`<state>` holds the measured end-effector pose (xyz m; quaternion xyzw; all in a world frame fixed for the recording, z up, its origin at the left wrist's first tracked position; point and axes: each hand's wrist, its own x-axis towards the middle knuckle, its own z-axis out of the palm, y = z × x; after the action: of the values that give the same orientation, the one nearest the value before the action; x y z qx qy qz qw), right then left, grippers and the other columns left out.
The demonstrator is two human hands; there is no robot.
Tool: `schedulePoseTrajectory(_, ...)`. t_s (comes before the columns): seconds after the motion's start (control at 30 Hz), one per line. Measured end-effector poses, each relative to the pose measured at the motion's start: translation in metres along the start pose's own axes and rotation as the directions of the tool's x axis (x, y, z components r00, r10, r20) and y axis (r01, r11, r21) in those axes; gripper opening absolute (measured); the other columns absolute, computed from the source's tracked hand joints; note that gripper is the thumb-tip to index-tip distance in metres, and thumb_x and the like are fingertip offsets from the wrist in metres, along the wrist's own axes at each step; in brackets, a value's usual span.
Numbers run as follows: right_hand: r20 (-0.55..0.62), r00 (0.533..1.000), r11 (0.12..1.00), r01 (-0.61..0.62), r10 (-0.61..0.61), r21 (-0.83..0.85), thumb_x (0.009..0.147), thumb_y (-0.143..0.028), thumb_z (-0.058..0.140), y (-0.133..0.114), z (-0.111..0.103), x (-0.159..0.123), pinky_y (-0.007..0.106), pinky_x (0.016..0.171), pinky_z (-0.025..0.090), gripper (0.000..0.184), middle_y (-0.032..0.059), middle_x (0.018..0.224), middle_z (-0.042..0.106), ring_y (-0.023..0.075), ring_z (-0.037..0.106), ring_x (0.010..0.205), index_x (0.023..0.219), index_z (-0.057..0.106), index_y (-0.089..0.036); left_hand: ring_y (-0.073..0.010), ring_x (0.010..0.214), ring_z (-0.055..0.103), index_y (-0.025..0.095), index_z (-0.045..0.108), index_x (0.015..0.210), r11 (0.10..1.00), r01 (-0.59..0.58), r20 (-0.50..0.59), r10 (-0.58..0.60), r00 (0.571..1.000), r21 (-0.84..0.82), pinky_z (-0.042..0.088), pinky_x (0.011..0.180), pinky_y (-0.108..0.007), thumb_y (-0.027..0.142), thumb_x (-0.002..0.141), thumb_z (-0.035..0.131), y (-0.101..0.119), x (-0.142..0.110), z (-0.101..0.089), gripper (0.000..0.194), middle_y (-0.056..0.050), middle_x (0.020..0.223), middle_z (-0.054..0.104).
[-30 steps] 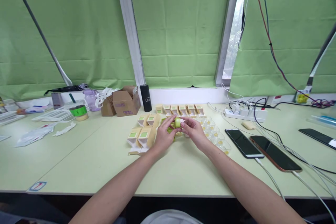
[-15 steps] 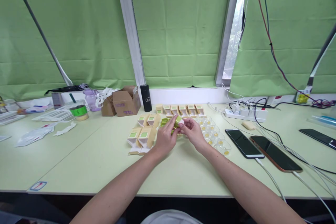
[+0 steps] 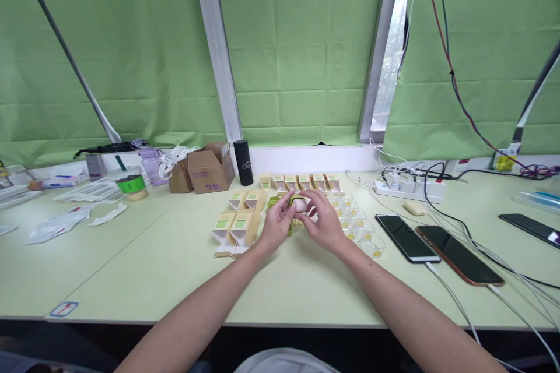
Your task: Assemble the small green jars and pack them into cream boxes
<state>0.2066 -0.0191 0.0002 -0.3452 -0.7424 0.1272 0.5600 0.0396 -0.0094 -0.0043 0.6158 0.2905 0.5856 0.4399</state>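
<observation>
Both hands meet over the middle of the pale green table. My left hand and my right hand pinch a small green jar with a white face between their fingertips. To the left of my left hand lie several cream cartons with green labels. A row of small cream boxes stands behind the hands. Clear little cups with yellow contents sit just right of my right hand.
Two phones lie on charge at the right, with a power strip and tangled cables behind. A black cylinder, brown cardboard boxes, a green-banded cup and plastic wrappers occupy the back left.
The jar has been turned in my fingers, its white face now showing toward me. My right hand has shifted so its fingers curl over the jar's right side.
</observation>
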Motion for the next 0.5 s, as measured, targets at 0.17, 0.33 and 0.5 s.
schedulePoseTrajectory(0.17, 0.06, 0.991, 0.985, 0.129, -0.123, -0.117, 0.099, -0.022, 0.061, 0.005, 0.0019, -0.0032, 0.044, 0.089, 0.062, 0.038, 0.0115, 0.138, 0.067, 0.0298, 0.071, 0.113, 0.136, 0.065, -0.03, -0.03, 0.129, 0.069, 0.016, 0.07, 0.136, 1.0, -0.007, 0.038, 0.006, 0.999, 0.011, 0.06, 0.107, -0.04, 0.055, 0.088, 0.078, 0.0034, -0.0027, 0.0016, 0.062, -0.016, 0.142, 0.07)
schedulePoseTrajectory(0.33, 0.076, 0.985, 0.979, 0.166, -0.157, -0.122, 0.101, -0.022, 0.059, 0.0065, 0.0039, -0.0033, 0.044, 0.09, 0.063, 0.034, 0.0125, 0.136, 0.068, 0.0303, 0.069, 0.121, 0.134, 0.067, -0.029, -0.0297, 0.121, 0.073, 0.015, 0.072, 0.131, 1.0, -0.003, 0.038, 0.003, 0.999, 0.0, 0.062, 0.102, -0.041, 0.054, 0.091, 0.074, 0.0045, -0.0026, 0.0026, 0.056, -0.016, 0.137, 0.072)
schedulePoseTrajectory(0.5, 0.066, 0.98, 0.975, 0.194, -0.187, -0.111, 0.101, -0.019, 0.057, 0.0062, 0.0037, -0.0028, 0.045, 0.091, 0.063, 0.032, 0.0142, 0.133, 0.069, 0.0306, 0.068, 0.121, 0.131, 0.067, -0.027, -0.0282, 0.118, 0.075, 0.015, 0.071, 0.127, 1.0, 0.004, -0.02, -0.004, 1.0, -0.008, 0.063, 0.102, -0.041, 0.05, 0.088, 0.078, -0.0008, 0.0004, 0.0059, 0.053, -0.016, 0.133, 0.075)
